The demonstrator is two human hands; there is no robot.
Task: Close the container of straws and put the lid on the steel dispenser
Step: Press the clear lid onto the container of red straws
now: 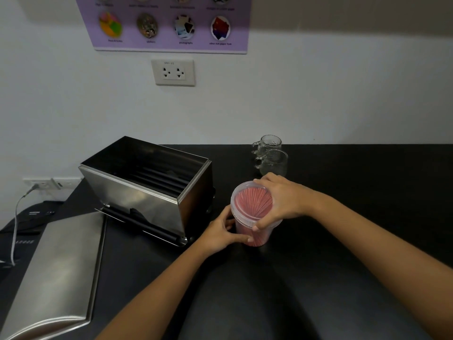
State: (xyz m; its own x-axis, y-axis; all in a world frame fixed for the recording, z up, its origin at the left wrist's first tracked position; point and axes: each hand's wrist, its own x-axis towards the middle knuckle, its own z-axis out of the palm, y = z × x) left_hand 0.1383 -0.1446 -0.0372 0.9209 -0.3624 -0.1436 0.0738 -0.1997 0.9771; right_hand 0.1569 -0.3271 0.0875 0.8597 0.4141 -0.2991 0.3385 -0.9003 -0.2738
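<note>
Tub (255, 235): on the black table (343, 192), right of the dispenser (147, 185), full of red straws.
Left hand (220, 233): grip closed round tub's side.
Right hand (279, 201): grip wrapped on clear lid (247, 204), atop the tub.
Steel lid (61, 266): flat, left of the open dispenser.

Left hand (221, 233): bare, without rings or glove.
Right hand (282, 201): bare likewise.
Forearms: uncovered, no sleeves showed.

Dim, soft focus; wide-angle bending at edges; upper wall shadowed.
</note>
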